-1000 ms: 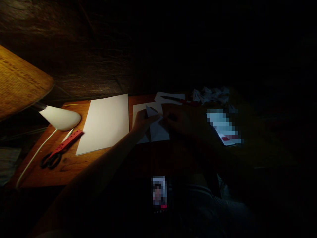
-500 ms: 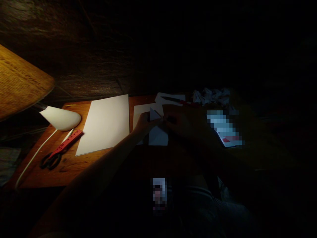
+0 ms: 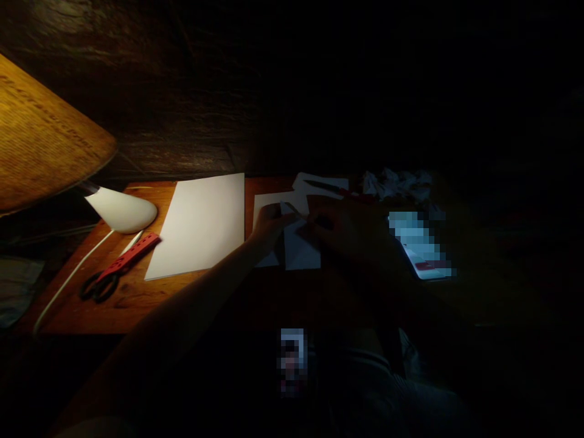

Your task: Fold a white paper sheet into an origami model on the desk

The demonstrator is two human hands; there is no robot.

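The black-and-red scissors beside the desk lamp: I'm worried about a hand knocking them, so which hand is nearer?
Left. The left hand is at the folded white paper, right of the black-and-red scissors in view; the right hand is farther right, past that paper.

Dark wood-grained wall (image 3: pixel 137 103) behind a wooden desk (image 3: pixel 128 310), warm lamplight pooled across its left end from a white desk lamp (image 3: pixel 122 210), a white cord (image 3: pixel 73 275) trailing over the front edge, a curved tan shade (image 3: pixel 41 134) with faint lettering overhead at left, the right side sinking into near-black
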